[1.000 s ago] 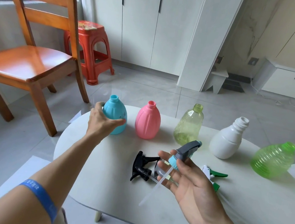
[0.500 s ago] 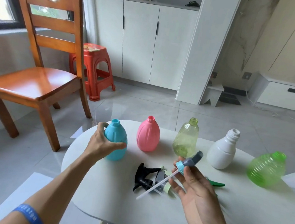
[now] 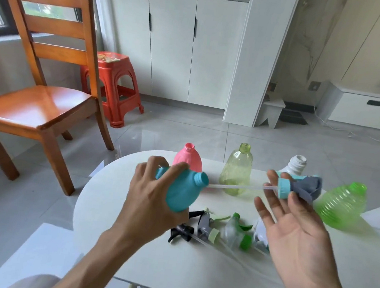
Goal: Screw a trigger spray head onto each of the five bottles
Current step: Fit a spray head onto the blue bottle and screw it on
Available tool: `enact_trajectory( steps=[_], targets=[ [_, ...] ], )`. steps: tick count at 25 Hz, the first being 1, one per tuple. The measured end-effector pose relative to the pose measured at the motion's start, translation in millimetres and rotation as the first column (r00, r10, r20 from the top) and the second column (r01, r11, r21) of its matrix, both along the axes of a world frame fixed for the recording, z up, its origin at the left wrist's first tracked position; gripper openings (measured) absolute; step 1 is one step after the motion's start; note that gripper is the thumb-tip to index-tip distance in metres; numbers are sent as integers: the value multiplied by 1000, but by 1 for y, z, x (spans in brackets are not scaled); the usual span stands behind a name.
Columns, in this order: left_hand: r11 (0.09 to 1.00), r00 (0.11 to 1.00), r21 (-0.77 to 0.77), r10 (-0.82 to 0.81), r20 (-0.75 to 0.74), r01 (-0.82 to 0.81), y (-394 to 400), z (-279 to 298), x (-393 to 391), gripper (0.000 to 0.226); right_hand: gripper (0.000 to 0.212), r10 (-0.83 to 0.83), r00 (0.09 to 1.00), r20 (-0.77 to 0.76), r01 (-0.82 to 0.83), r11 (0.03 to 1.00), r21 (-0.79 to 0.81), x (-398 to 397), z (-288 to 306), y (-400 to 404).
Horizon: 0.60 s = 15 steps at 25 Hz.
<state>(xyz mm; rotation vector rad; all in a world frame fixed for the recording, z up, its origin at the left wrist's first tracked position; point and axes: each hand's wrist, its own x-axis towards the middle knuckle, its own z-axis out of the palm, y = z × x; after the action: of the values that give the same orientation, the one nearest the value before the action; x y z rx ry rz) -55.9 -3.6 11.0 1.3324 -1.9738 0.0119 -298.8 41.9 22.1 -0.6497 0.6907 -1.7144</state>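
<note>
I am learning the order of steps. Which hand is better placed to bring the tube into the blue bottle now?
The right hand: it holds the spray head, its tube aimed at the mouth of the blue bottle, which the left hand holds tilted.

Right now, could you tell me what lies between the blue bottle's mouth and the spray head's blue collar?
In the head view, only the spray head's white dip tube spans it, tip near the blue bottle.

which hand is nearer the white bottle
Right. The right hand holds the spray head just in front of the white bottle, overlapping it in view. The left hand holds the blue bottle well off to its left.
</note>
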Motion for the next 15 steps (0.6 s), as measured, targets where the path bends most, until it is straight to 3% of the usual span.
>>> enact_trajectory(
  steps=[9, 15],
  targets=[
    [999, 997, 29, -20, 69, 18, -4, -5, -13, 82, 29, -75, 995, -71, 71, 996, -58, -22, 3, -3],
    [993, 991, 52, -112, 73, 108, 8, -3, -25, 79, 33, 22, 977, -214, -32, 998, -45, 9, -9, 3]
  ],
)
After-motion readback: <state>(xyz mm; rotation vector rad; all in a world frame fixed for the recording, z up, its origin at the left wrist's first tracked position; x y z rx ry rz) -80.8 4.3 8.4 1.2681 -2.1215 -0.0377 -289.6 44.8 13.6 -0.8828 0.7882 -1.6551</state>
